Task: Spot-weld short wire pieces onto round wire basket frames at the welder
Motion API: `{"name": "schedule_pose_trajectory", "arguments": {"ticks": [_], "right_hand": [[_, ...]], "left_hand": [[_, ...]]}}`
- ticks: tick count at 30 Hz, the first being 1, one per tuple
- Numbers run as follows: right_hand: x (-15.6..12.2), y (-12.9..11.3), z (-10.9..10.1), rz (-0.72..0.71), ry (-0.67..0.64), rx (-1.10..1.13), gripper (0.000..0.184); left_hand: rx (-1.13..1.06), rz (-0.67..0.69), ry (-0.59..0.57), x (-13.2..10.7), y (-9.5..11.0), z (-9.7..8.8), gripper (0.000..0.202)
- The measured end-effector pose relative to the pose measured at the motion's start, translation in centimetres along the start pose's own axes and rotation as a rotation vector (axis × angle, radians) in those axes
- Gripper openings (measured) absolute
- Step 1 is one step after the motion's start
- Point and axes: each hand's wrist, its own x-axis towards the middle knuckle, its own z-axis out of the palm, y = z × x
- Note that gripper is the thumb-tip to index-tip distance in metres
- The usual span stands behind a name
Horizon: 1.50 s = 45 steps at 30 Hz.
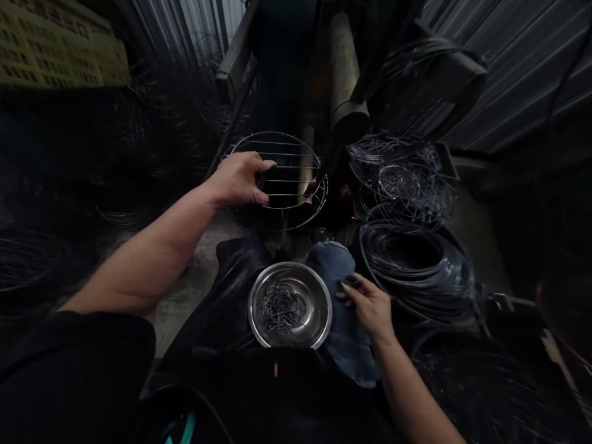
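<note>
A round wire rack with parallel bars is held out in front of me, at the foot of a machine. My left hand grips its left side, fingers curled around the wires and partly hidden. On my lap rests a shiny metal bowl, with a heap of short, thin wire pieces inside. Just right of the bowl, my right hand is closed above a blue denim cloth on my thigh. Its fingertips are pressed together and look dark; whatever they pinch is too small to make out.
A machine with a thick metal cylinder and a dark rod reaches down to the rack. Tangled wire rings and a large wire coil stand on the right. A yellow plastic crate is at upper left.
</note>
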Motion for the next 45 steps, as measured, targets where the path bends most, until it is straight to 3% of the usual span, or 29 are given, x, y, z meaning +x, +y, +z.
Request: {"name": "schedule_pose_trajectory", "arguments": {"ticks": [3, 9, 17, 21, 25, 31, 35, 45], "right_hand": [[-0.2, 0.5, 0.5, 0.035, 0.043, 0.029, 0.059], [1.3, -1.3, 1.2, 0.146, 0.027, 0.027, 0.060], [1.4, -0.9, 0.6, 0.088, -0.062, 0.025, 0.050], [1.5, -2.4, 0.7, -0.032, -0.159, 0.005, 0.040], [1.7, -5.9, 2.8, -0.225, -0.280, 0.014, 0.026], [2.8, -10.8, 8.6, -0.273, -0.311, 0.099, 0.030], [3.7, -11.0, 9.9, -0.248, -0.359, 0.109, 0.029], [3.8, -10.0, 9.4, -0.281, -0.372, 0.096, 0.027]], "left_hand": [[-0.132, 0.016, 0.020, -0.1, -0.3, 0.4, 0.066], [-0.343, -0.024, 0.029, -0.4, -0.8, 2.0, 0.066], [-0.360, -0.017, 0.111, -0.5, -0.3, 2.2, 0.060], [-0.307, -0.006, 0.120, -0.4, -0.9, 2.7, 0.064], [-0.212, 0.025, 0.106, -0.4, -1.1, 2.8, 0.066], [-0.084, 0.100, 0.118, -0.5, -0.9, 2.5, 0.067], [-0.057, 0.138, 0.123, -0.6, -1.6, 2.7, 0.068], [-0.103, 0.228, 0.115, 0.0, -2.5, 3.2, 0.068]]}}
